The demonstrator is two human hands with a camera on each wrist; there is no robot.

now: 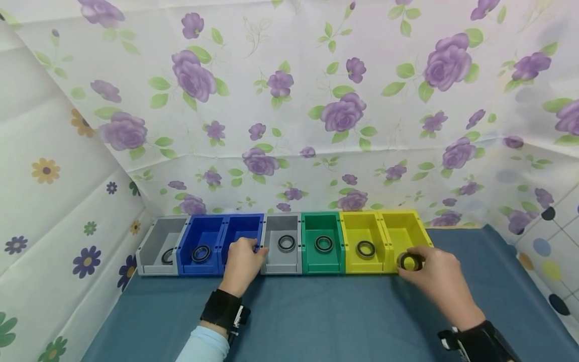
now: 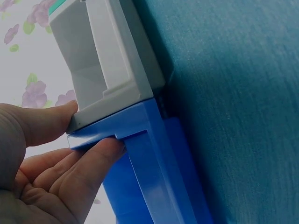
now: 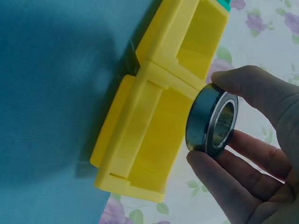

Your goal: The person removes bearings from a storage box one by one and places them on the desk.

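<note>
A ball bearing (image 3: pixel 212 121), a dark-edged metal ring, is pinched between the thumb and fingers of my right hand (image 1: pixel 436 276). It is at the front of the rightmost yellow bin (image 1: pixel 402 229), tilted so its hole shows in the right wrist view. My left hand (image 1: pixel 242 266) grips the adjoining side walls of the right-hand blue bin (image 2: pixel 140 135) and the middle grey bin (image 2: pixel 117 60). Its thumb lies on the grey side, its fingers inside the blue bin. That blue bin's floor is mostly hidden behind the hand in the head view.
Bearings lie in the left grey bin (image 1: pixel 156 241), left blue bin (image 1: pixel 199 231), middle grey bin, green bin (image 1: pixel 321 226) and left yellow bin (image 1: pixel 362 229). The bins form one row on a blue cloth (image 1: pixel 316 322), before a flowered sheet (image 1: pixel 289 120).
</note>
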